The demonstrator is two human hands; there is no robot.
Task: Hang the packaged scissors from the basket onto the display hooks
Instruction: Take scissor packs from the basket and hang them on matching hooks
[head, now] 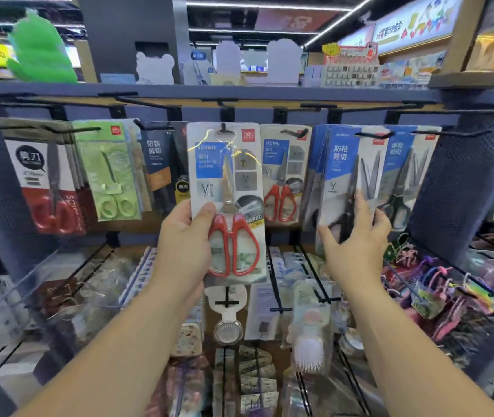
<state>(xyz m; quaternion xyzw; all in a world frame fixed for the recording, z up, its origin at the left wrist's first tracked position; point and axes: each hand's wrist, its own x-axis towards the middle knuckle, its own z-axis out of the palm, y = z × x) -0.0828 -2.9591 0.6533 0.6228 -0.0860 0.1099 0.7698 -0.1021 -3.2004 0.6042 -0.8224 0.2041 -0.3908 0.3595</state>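
**Red scissors reach the hook, count of the rest unknown**

A person's left hand grips a red-handled scissors pack by its lower left edge, thumb on the front and fingers behind, and holds it upright at the middle of the rack. The pack's hang hole sits right at the tip of a hook under the rack's top rail. Whether the card is fully threaded on or only just meeting the tip cannot be told from this view.

The right hand holds nothing. Its fingers are spread and straight, touching the lower edge of the black packs hanging toward the rack's right end.

A twin pack of the same red scissors hangs on the next hook to the right, and green scissors and other packs fill the hooks toward the left end, so the row looks largely stocked.

The basket is out of view, so how many packs wait in it cannot be judged. This pack seems to need only a push back along the hook and a release.
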